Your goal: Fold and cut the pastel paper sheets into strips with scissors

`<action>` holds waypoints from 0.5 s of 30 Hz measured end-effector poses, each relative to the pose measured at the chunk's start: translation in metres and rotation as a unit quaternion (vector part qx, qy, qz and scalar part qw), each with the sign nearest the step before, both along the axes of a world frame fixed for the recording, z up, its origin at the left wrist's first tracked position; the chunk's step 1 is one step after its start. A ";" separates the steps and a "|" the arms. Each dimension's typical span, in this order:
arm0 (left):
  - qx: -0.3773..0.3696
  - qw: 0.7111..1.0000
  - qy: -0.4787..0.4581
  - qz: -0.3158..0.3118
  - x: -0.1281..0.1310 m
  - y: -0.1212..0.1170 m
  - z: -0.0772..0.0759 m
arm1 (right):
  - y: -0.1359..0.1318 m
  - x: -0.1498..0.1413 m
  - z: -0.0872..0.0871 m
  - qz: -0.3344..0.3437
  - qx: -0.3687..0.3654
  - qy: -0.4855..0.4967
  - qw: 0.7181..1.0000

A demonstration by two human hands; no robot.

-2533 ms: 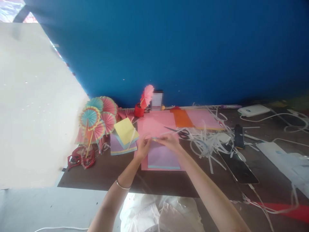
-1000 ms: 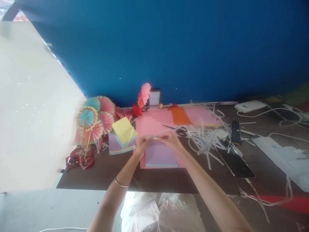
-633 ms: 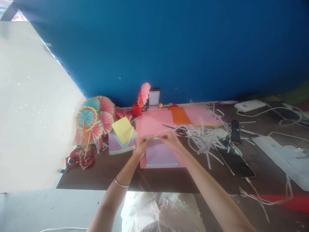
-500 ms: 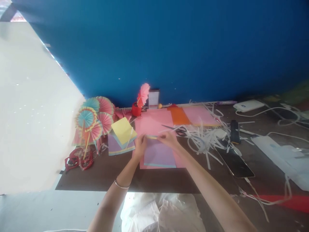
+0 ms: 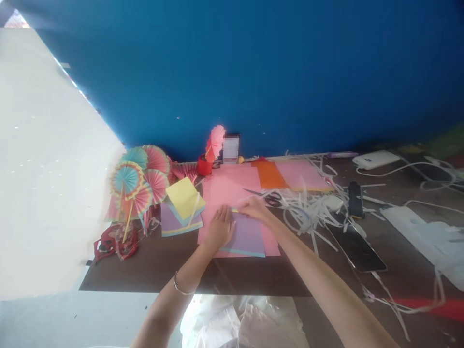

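Observation:
A purple sheet of paper [image 5: 248,234] with a light blue near edge lies on a larger pink sheet [image 5: 232,181] in front of me. Its far edge shows a narrow yellow and blue folded strip. My left hand [image 5: 219,229] rests flat over the left part of the purple paper, fingers stretched toward the fold. At the right end of that strip, my right hand [image 5: 253,209] has its fingers closed on the folded edge; the fingertips are small and partly blurred. Just beyond the right hand lie scissors [image 5: 271,197] with dark handles.
Yellow and purple sheets [image 5: 184,198] lie left of the pink paper, near folded paper fans [image 5: 126,181]. A red tape roll [image 5: 205,165] stands at the back beside a propped phone [image 5: 231,149]. White paper strips [image 5: 308,212], another phone [image 5: 357,249] and cables cover the right side.
My left hand has let go of the folded edge and come down flat on the purple paper. My right hand stays at the fold. The view has shifted slightly.

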State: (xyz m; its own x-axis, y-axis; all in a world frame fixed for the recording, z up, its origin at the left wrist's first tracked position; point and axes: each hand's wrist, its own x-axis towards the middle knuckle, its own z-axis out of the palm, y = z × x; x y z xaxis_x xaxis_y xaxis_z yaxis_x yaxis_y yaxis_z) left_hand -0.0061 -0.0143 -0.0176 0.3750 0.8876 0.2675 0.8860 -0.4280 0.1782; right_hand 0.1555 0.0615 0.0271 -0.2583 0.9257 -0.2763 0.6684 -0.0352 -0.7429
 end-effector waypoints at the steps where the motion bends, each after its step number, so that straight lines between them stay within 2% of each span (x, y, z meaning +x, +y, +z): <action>1: 0.000 1.000 0.000 0.000 0.000 0.000 0.001 | 0.000 0.001 0.001 0.002 -0.005 0.000 1.000; 5: -0.002 1.000 -0.004 0.002 0.000 -0.001 0.003 | 0.000 0.004 0.005 0.008 -0.016 -0.001 1.000; 15: -0.009 1.000 -0.013 0.009 0.001 -0.002 0.004 | 0.000 0.001 0.009 0.034 0.012 -0.079 0.996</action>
State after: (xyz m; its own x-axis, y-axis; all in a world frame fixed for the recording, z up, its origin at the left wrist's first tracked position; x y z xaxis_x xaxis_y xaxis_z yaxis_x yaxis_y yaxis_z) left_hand -0.0049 -0.0161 -0.0133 0.3517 0.8991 0.2606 0.8887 -0.4081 0.2088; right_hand 0.1561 0.0617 0.0364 -0.2755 0.9141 -0.2975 0.7779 0.0301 -0.6277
